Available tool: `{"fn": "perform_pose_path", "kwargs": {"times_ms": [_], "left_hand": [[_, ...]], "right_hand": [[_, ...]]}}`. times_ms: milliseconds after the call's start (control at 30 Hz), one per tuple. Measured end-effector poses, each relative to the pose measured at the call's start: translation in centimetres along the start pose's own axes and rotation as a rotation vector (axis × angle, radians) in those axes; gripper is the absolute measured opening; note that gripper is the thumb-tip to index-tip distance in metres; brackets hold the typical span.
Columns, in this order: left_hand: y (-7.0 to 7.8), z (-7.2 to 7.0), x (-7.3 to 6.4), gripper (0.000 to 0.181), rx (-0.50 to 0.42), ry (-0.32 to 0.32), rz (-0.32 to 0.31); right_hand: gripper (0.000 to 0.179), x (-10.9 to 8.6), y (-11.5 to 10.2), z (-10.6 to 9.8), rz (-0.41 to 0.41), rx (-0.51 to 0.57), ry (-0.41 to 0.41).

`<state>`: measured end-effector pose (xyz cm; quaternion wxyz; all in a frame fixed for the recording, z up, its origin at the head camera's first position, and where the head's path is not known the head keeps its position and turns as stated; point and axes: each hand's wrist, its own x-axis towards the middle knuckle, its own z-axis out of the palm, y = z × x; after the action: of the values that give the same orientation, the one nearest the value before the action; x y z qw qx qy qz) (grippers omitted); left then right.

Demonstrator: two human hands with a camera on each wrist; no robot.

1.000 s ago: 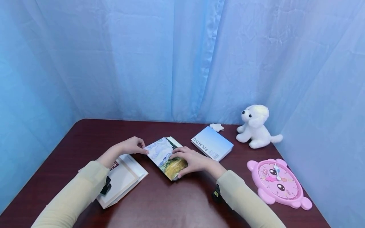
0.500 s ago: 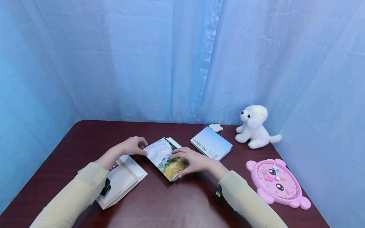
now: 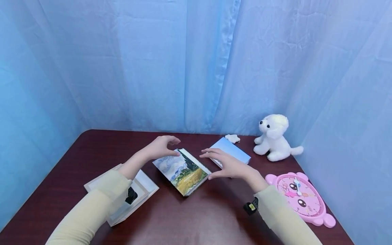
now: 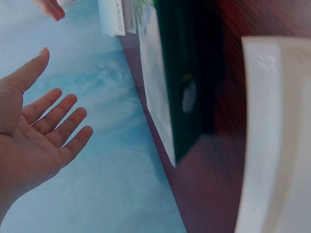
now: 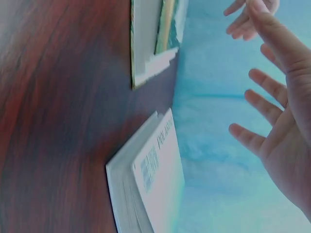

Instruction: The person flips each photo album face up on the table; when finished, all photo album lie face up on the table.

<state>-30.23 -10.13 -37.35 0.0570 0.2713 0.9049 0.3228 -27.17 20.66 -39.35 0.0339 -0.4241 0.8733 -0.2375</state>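
A rectangular hardcover book with a painted landscape cover (image 3: 181, 173) is laid on the dark red wooden table (image 3: 186, 221), between a white, tan-banded book (image 3: 142, 187) and a blue-and-white book marked POLAROID (image 3: 234, 150). Above it, the left hand (image 3: 162, 148) and right hand (image 3: 228, 165) are held wide, fingers extended, apart from its cover.

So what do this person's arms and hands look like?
The left sleeve and right sleeve are long and pale cream, with wide cuffs. The left hand and right hand are bare, no gloves or rings showing. The left wrist camera and right wrist camera are small, black and boxy; the right one bears a yellow-green patch.
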Motion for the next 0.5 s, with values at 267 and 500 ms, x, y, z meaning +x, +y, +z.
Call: {"fn": "perform_pose_path", "kwargs": {"times_ms": [267, 500], "left_hand": [[2.3, 1.6, 2.6, 0.064, -0.006, 0.011, 0.028], [3.4, 3.8, 4.4, 0.074, -0.017, -0.004, 0.044]], "right_hand": [[0.073, -3.0, 2.1, -2.5, 0.062, -0.073, 0.095], [0.074, -5.8, 4.7, -4.2, 0.125, -0.106, 0.192]]}}
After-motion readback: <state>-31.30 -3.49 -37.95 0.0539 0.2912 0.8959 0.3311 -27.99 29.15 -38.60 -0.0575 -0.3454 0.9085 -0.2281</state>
